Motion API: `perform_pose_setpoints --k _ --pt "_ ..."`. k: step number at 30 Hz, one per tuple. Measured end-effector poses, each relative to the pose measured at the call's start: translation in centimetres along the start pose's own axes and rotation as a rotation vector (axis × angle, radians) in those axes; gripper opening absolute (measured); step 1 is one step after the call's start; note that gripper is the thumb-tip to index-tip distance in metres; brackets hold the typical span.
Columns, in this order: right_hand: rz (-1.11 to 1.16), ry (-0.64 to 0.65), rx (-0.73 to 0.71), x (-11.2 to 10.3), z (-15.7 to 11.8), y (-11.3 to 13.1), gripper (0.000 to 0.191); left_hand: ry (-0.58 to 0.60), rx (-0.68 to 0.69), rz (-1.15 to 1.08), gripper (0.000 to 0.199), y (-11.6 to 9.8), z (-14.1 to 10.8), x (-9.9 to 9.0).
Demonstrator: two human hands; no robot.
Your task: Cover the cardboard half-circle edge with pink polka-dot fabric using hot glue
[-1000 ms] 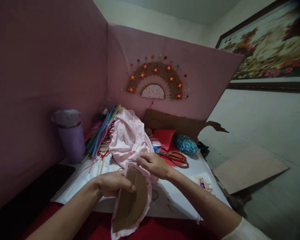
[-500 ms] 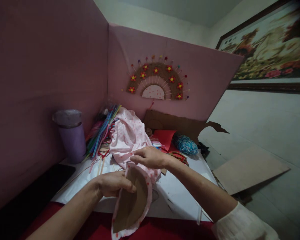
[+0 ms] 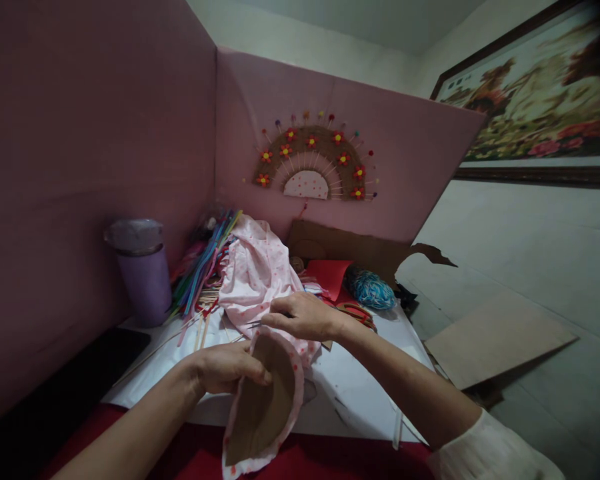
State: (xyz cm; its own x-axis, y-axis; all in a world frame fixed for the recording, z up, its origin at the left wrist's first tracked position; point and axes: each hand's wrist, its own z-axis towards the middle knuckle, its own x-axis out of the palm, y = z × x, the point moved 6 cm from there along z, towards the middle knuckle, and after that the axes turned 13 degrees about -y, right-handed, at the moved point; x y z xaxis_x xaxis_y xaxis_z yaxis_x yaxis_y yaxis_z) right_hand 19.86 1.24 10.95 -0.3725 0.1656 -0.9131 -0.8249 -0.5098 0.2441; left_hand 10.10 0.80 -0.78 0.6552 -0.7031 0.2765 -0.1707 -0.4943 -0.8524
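A half-moon piece of brown corrugated-looking cardboard edged with pink, red-dotted cloth is above the near edge of the white-covered tabletop, its curved side facing right. The left hand grips its straight side, thumb pressed on the bare cardboard, fingers behind. At its upper tip, the right hand pinches a slim, pointed, metallic-looking tool between thumb and fingers; whether the point touches the cloth is unclear. Just beyond lies a crumpled, softly folded pink dotted fabric, with a bundle of fuzzy multicoloured stems to its left and thin pale wooden sticks nearby. To the right are a smooth red sheet, a plump skein of blue-and-white yarn and partly hidden red-and-dark looped handles. A tapered lavender tumbler stands upright at left, its top cloudy and translucent, its contents hidden. Behind, a brown arch with red-and-yellow flowers fans across a matte pink panel.
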Motion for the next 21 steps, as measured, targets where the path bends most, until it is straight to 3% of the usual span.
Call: perform_pose_setpoints --k 5,11,21 --pt "-0.056 -0.016 -0.029 0.01 0.26 0.29 0.044 -0.014 -0.009 0.044 0.031 0.12 0.03 -0.17" --pt "-0.033 -0.109 0.058 -0.5 0.11 -0.43 0.043 0.05 0.011 0.03 0.03 -0.01 -0.08 0.23" --pt "-0.082 -0.042 -0.044 0.03 -0.19 0.05 0.048 -0.015 -0.004 0.027 0.035 -0.01 -0.02 0.0"
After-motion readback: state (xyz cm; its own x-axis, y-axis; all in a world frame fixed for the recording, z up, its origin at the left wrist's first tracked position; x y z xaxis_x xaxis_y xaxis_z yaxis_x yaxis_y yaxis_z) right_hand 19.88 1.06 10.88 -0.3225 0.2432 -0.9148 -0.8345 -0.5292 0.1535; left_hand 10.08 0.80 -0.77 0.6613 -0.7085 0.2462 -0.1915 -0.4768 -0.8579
